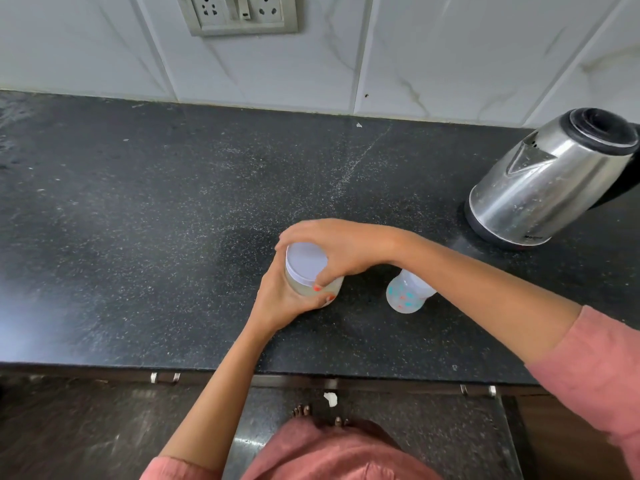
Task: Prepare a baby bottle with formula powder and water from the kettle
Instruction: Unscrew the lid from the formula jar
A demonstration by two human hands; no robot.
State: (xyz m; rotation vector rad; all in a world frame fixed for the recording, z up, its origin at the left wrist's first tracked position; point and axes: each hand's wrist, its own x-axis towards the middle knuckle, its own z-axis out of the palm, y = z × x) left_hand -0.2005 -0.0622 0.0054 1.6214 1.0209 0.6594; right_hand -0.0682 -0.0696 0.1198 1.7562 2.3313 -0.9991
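A small clear formula jar [332,289] with pale powder inside stands on the black counter [138,237], near its middle. My left hand [280,299] wraps around the jar's body from the left. My right hand [343,251] reaches over from the right and grips its white lid [306,261] with the fingertips. To the right of the jar stands a translucent baby bottle [407,294] with blue and red dots, partly hidden behind my right forearm. A steel kettle [550,181] with a black lid sits on its base at the far right.
A tiled wall with a socket panel [239,12] runs along the back of the counter. Below the counter's front edge are dark drawers with metal handles [164,377], and the floor with bare toes.
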